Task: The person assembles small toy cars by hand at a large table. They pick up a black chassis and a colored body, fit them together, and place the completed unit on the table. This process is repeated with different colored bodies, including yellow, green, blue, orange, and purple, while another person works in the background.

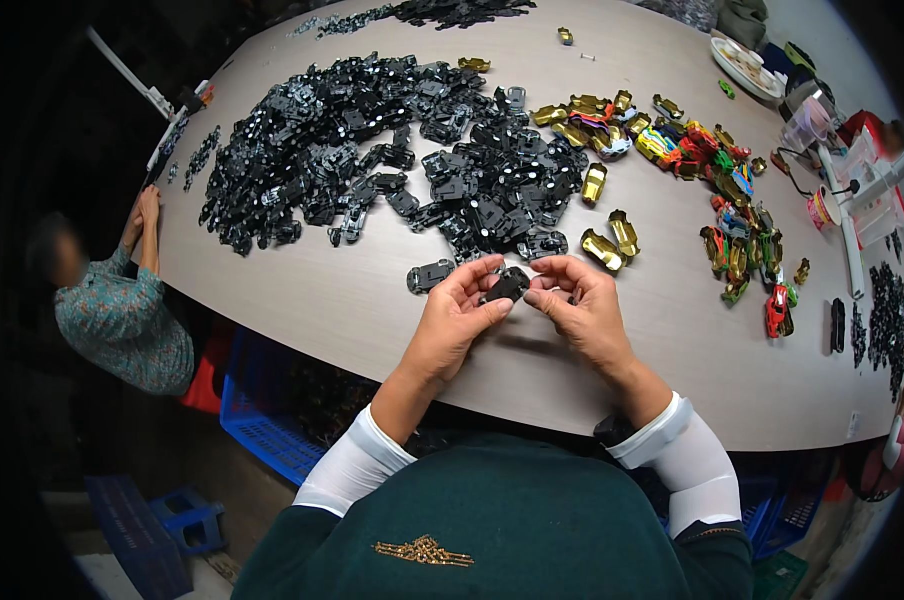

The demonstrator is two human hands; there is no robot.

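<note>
My left hand (454,312) and my right hand (578,305) meet over the near part of the table, both pinching one small black toy-car chassis (508,285). Just left of them another black chassis (430,275) lies alone on the tabletop. Beyond my hands spreads a big heap of black chassis parts (392,150). Two gold toy-car bodies (612,242) lie right of the heap, close to my right hand.
The pale table (322,290) also carries several coloured car bodies (717,170) at the right, a plate (744,68) and a white lamp stand (850,240). A person in a patterned top (117,315) sits at the left edge. Blue crates (262,420) stand below.
</note>
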